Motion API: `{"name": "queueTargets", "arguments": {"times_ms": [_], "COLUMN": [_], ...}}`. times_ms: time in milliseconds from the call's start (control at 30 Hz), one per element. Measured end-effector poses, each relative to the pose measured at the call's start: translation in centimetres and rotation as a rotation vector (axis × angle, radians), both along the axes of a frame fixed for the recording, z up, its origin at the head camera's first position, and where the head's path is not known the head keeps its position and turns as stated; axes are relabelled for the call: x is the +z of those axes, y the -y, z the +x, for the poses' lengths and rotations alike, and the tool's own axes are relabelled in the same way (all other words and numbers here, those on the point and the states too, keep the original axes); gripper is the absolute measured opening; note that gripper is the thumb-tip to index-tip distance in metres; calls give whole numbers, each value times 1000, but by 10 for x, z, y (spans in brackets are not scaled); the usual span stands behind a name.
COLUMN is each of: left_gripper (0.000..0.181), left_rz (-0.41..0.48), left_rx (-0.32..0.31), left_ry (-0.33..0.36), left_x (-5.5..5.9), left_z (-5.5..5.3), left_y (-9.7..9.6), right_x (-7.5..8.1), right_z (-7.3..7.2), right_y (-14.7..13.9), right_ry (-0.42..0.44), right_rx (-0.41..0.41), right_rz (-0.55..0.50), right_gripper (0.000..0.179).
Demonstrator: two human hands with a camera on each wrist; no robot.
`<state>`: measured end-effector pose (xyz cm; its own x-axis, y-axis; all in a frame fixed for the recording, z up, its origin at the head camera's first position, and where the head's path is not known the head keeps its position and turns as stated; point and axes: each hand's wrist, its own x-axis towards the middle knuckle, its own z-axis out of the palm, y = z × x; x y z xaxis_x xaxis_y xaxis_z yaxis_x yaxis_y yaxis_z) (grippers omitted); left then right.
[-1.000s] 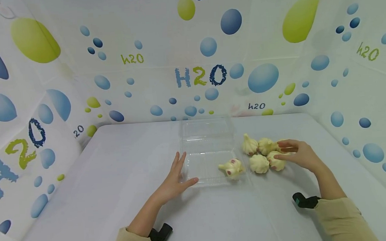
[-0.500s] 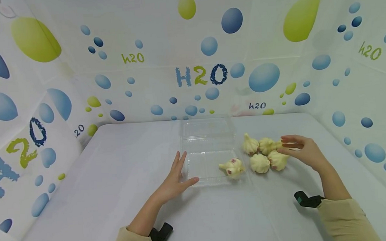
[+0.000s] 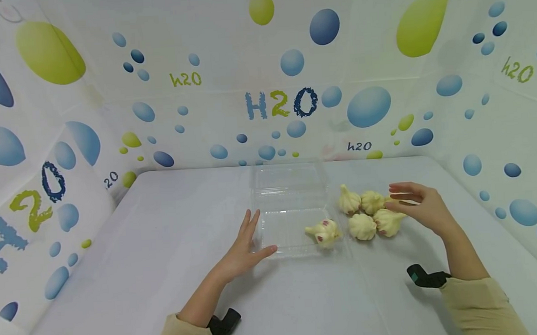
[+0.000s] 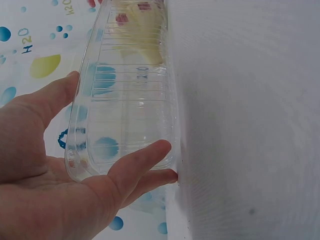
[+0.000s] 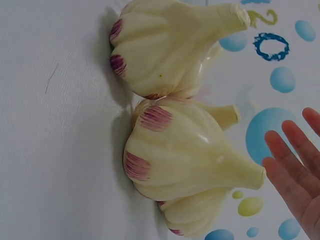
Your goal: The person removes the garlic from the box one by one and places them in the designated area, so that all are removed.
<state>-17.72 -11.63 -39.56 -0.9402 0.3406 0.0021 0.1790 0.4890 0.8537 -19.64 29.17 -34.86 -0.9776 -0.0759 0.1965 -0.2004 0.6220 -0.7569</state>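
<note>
My left hand [image 3: 238,252] is spread at the left side of a clear plastic container [image 3: 281,227], its fingers fairly straight. In the left wrist view the thumb [image 4: 60,95] touches the container's rim, and the other fingers lie along its end wall. One garlic bulb [image 3: 324,233] with purple patches lies at the right of the container. To the right several garlic bulbs [image 3: 362,227] sit in a cluster on the table. Above the cluster's right side hovers my right hand [image 3: 418,207], fingers extended and holding nothing. It partly covers the stem of a rear bulb [image 5: 182,147].
The container's raised lid [image 3: 289,176] stands behind its base. A white cloth covers the table [image 3: 184,207]. Walls of patterned sheet [image 3: 226,48] enclose the back and sides. Black wrist cameras [image 3: 224,323] sit at both sleeves.
My right hand has drawn slightly back and to the right from the front-right garlic bulb, uncovering more of it. My left hand and the container have stayed in place.
</note>
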Motion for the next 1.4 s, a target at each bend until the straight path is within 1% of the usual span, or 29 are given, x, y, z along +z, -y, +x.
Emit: {"name": "queueTargets", "arguments": {"times_ms": [167, 367, 500, 633, 867, 1400], "left_gripper": [93, 93, 93, 93, 93, 92], "left_rz": [2, 10, 13, 6, 0, 2], "left_rx": [1, -3, -5, -5, -2, -5], "left_ry": [6, 5, 6, 4, -1, 2], "left_x": [1, 1, 1, 2, 1, 0], "left_z": [0, 0, 1, 1, 1, 0], "left_y": [0, 0, 0, 0, 0, 1], "right_x": [0, -1, -2, -2, -3, -9], "right_z": [0, 0, -2, -3, -8, -18], "right_y": [8, 18, 26, 35, 55, 98], "right_ry": [-27, -25, -9, 24, 75, 108], "right_rx": [23, 49, 73, 108, 180, 280], "right_rz": [-36, -60, -75, -85, -161, -203], "right_gripper": [52, 52, 52, 52, 56, 58]}}
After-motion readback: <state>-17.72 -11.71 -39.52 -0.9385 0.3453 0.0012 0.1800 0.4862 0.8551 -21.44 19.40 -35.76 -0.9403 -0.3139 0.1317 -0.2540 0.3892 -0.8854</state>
